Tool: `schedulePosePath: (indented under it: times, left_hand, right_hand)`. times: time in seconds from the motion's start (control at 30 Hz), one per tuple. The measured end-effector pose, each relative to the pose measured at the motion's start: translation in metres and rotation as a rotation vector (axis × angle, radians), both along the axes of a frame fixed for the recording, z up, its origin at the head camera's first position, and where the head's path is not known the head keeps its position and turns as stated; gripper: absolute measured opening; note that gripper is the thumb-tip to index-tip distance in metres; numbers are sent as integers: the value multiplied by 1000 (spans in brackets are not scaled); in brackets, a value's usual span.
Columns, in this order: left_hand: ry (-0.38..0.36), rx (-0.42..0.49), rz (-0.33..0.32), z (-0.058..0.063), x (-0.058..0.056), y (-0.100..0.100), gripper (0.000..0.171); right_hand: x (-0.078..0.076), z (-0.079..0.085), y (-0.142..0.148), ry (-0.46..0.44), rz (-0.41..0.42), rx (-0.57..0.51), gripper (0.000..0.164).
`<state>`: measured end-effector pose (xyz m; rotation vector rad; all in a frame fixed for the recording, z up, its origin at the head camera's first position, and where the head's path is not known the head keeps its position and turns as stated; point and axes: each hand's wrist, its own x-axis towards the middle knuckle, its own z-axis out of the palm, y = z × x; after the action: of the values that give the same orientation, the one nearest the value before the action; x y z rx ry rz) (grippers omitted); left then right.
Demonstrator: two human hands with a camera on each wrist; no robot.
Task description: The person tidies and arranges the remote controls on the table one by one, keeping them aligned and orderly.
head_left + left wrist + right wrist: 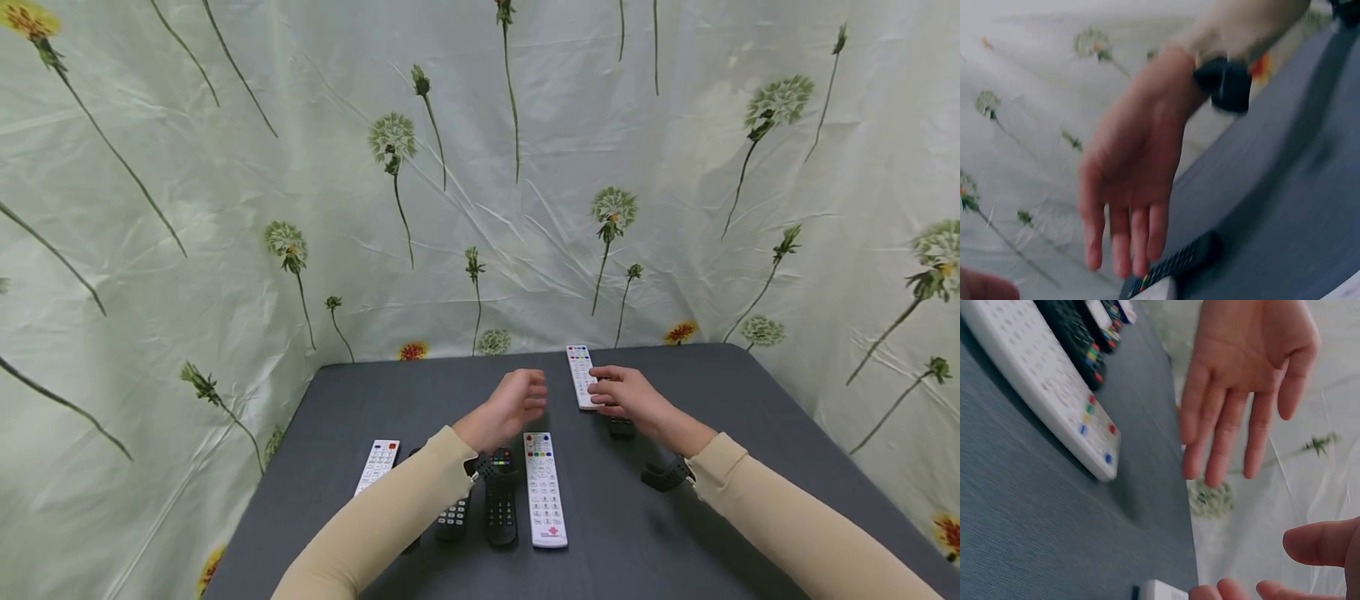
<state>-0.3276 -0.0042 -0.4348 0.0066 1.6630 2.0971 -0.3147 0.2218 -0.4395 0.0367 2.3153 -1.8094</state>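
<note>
My left hand (512,402) hovers over the table's middle with relaxed fingers and nothing in it. Just in front of its wrist lies a white remote control (545,496). At the far side, my right hand (628,395) reaches over the edge of another white remote (580,367); a black remote (621,427) lies partly hidden below it. The left wrist view shows the right hand (1138,150) with straight fingers above the black remote (1179,262). In the right wrist view, the left hand (1250,369) has its fingers extended, apart from the remotes.
Two black remotes (501,512) (452,521) lie under the left forearm, with a white remote (378,460) to their left. A dark cloth covers the table (390,392). Behind it hangs a flower-patterned curtain (450,225).
</note>
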Motion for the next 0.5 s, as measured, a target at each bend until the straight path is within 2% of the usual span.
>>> schedulePosePath:
  times: [0.23, 0.5]
  left_hand:
    - [-46, 13, 6, -17, -33, 15, 60]
    - [-87, 123, 70, -35, -54, 40, 71]
  right_hand:
    - [-26, -5, 11, -76, -5, -87, 59]
    - [-44, -12, 20, -119, -34, -99, 67]
